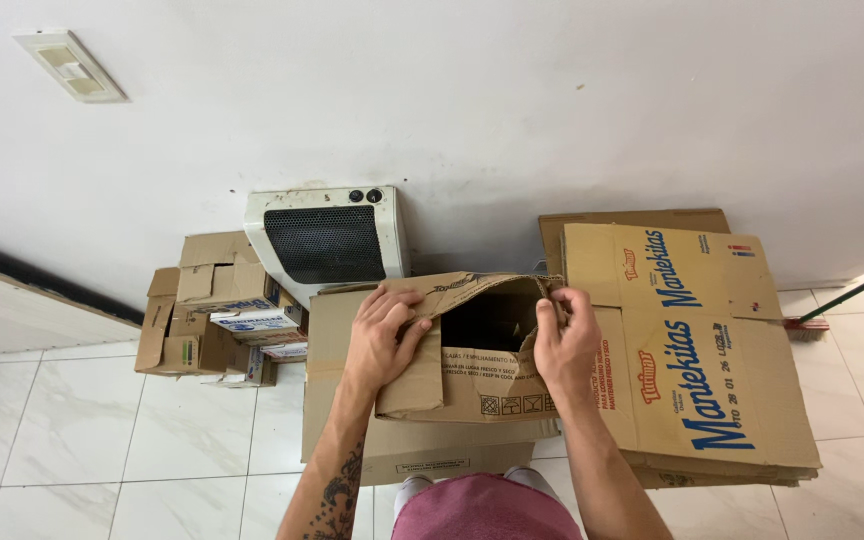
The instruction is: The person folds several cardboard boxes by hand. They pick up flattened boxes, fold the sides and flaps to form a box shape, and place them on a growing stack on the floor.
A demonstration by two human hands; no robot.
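I hold a brown cardboard box (pixel 472 385) up in front of me, its dark opening facing away toward the wall. My left hand (pixel 384 325) grips the box's left top flap. My right hand (pixel 564 340) pinches the right top edge of the same box. Below it lies a larger flat cardboard box (pixel 337 400) on the floor.
A stack of flattened printed cardboard boxes (pixel 712 350) leans at the right. A white wall heater (pixel 327 240) with a dark grille stands against the wall. Several small boxes (pixel 207 320) pile at the left. A broom (pixel 842 300) lies at the far right on white tiles.
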